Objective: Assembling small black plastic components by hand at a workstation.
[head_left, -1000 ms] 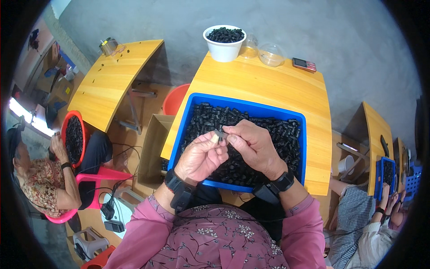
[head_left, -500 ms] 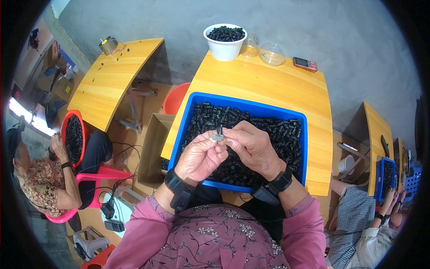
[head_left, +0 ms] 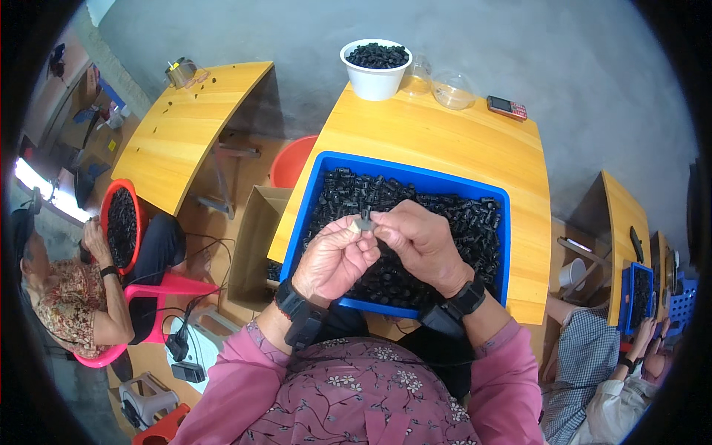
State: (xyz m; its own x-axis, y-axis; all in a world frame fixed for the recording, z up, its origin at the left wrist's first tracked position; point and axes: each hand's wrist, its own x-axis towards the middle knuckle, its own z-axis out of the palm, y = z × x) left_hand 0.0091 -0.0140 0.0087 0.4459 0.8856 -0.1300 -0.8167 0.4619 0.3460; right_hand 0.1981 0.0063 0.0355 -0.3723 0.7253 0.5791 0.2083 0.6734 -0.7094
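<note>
Above a blue tray [head_left: 400, 169] heaped with small black plastic parts [head_left: 463, 222], my two hands meet at their fingertips. My left hand [head_left: 334, 256], palm turned up, pinches a small grey-and-pale piece [head_left: 359, 225]; its exact kind is too small to tell. Right against that piece, my right hand [head_left: 423, 245] is closed with thumb and forefinger together at a small black plastic part [head_left: 365, 214], mostly covered by the fingers.
The tray sits on a yellow wooden table [head_left: 452, 141]. At its far edge stand a white bucket [head_left: 373, 83] of black bits, clear plastic containers [head_left: 453, 90] and a phone [head_left: 507, 107]. A cardboard box [head_left: 256, 245] is at left. Co-workers sit on both sides.
The grey piece has tilted in my left fingers, now showing a paler side. The black part stands out less above it. My hands have otherwise barely moved.
</note>
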